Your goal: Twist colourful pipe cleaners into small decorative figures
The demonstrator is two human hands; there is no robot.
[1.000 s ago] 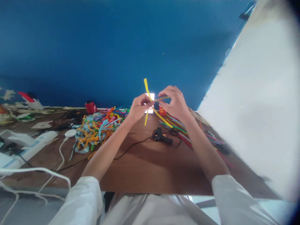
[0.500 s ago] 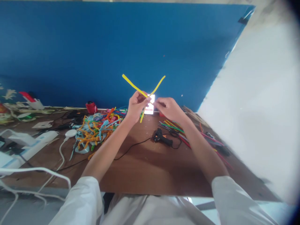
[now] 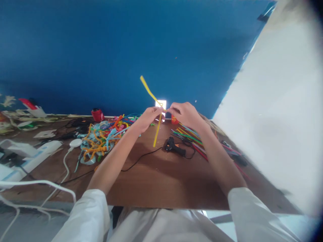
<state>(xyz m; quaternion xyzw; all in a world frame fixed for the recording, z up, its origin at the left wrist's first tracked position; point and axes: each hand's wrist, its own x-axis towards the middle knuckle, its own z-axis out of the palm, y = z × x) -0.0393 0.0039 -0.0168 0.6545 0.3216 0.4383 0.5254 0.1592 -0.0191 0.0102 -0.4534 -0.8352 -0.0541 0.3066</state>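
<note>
Yellow pipe cleaners (image 3: 147,86) are held up in front of me above the table, one length slanting to the upper left and another hanging down. They meet in a small bend between my fingers; whether they are one piece or two I cannot tell. My left hand (image 3: 149,117) pinches them near the crossing. Just to the right, my right hand (image 3: 185,113) has its fingertips closed on a short yellow end. Behind the hands a bright phone screen (image 3: 161,104) stands against the blue wall, partly covered.
A black glue gun (image 3: 174,147) lies on the brown table (image 3: 161,188), its cord running left. A heap of twisted coloured pipe cleaners (image 3: 101,143) lies left, straight ones (image 3: 188,134) right. A white power strip (image 3: 37,158) with cables occupies the far left. Red containers (image 3: 97,115) stand behind.
The yellow arm that pointed to the upper right is now folded down between my fingers. The upper-left length stands steeper and the lower end hangs further down.
</note>
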